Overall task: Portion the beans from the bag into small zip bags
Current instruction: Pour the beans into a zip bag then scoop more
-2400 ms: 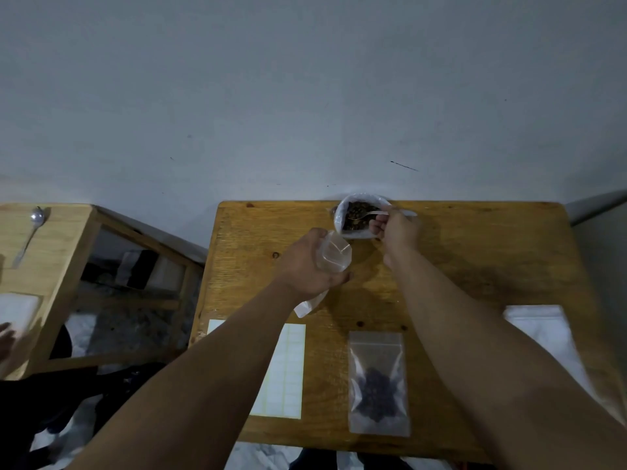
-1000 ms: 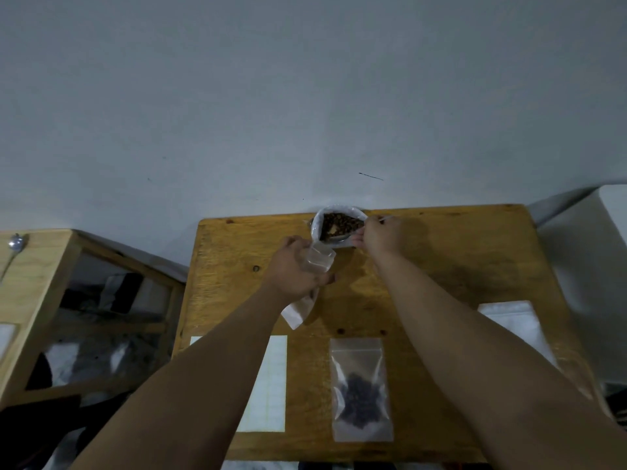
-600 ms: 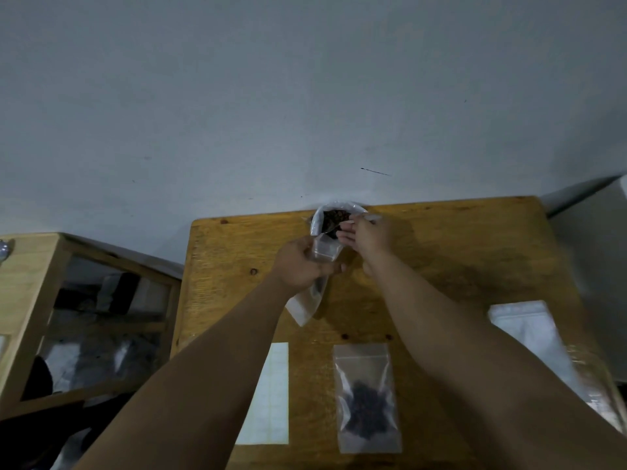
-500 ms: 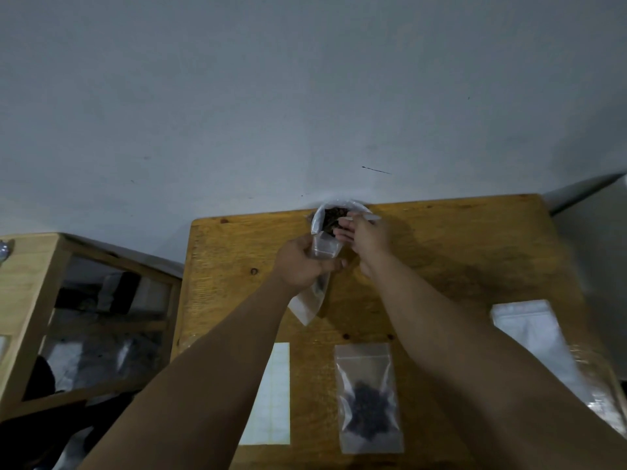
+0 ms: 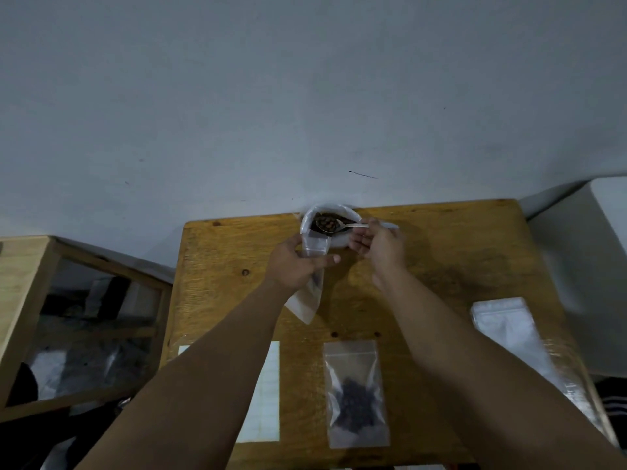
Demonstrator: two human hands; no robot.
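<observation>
One filled bag (image 5: 354,391) lay flat at the near edge of the surface (image 5: 441,266) with a dark clump of beans in it, so I'd guess this was the second portion going in.

The left hand (image 5: 298,262) was wrapped round a zip bag (image 5: 314,247), gripping it by the upper part. Its mouth tipped up against the near rim of the big bag (image 5: 307,222), which stood at the far edge by the wall. The zip bag's bottom hung out below the hand, toward the surface. Might have been a few beans in it already, but it was too dim to tell.

The right hand (image 5: 380,247) pinched the handle of a spoon (image 5: 353,226). The bowl was heaped with beans (image 5: 327,225) and sat over the big bag's opening, just past the zip bag's mouth.

So the step in hand was scoop-and-transfer, with the scoop loaded and the pour not done yet. The next move would be a short carry toward the near side and a slow tilt into that mouth. The opening looked narrow and floppy, so the left hand would need to keep it spread or beans would roll off onto the surface.

Plenty left to do, judging by the stack of empties (image 5: 502,323) at the right and the label sheet (image 5: 261,391) near left.
</observation>
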